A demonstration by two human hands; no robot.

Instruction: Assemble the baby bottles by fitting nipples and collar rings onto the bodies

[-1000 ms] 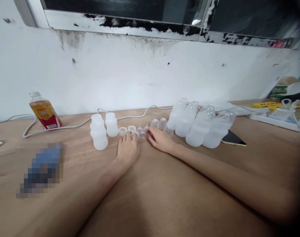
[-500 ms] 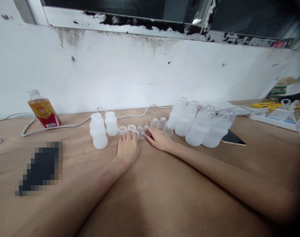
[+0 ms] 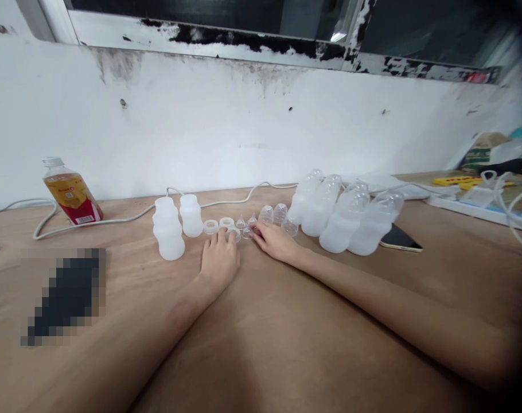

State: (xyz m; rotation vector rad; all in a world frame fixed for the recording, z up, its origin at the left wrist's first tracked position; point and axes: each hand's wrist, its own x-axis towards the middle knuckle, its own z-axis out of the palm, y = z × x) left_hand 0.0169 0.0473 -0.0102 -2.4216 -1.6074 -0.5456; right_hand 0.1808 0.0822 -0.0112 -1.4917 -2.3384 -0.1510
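Left hand [image 3: 220, 256]: flat, palm down, fingers a little spread, no closed grip; fingertips at the near ring [image 3: 234, 234], contact likely. Right hand [image 3: 277, 241]: narrow, fingers curled together at the clear teats [image 3: 240, 224]; can't tell if one is pinched, fingers hide it. Teats sit in a tight cluster between the hands, at least two with tips up. Two more collar rings [image 3: 210, 226] lie flat just beyond the left fingers. Clear dome caps [image 3: 266, 214] just beside the right hand, on its far side and to its right. Two frosted bottle bodies [image 3: 168, 229] upright, uncapped, left of the rings; four capped bottles [image 3: 345, 221] stand close together on the right, phone [image 3: 401, 238] flat beside them. White cable [image 3: 134, 218] runs behind the bodies, past the drink bottle [image 3: 74, 198].

Risks, my judgement: teats look light and packed close, so a sideways drag of the right fingers could tip or scatter neighbours. See-through parts are hard to tell apart; a pinch could catch two or miss. Right knuckles near the dome caps, could nudge them if the hand swings outward. Pressing on the near ring's edge could flip or skid it. Right forearm passes close to the capped bottles; a wide elbow sweep might knock one over.
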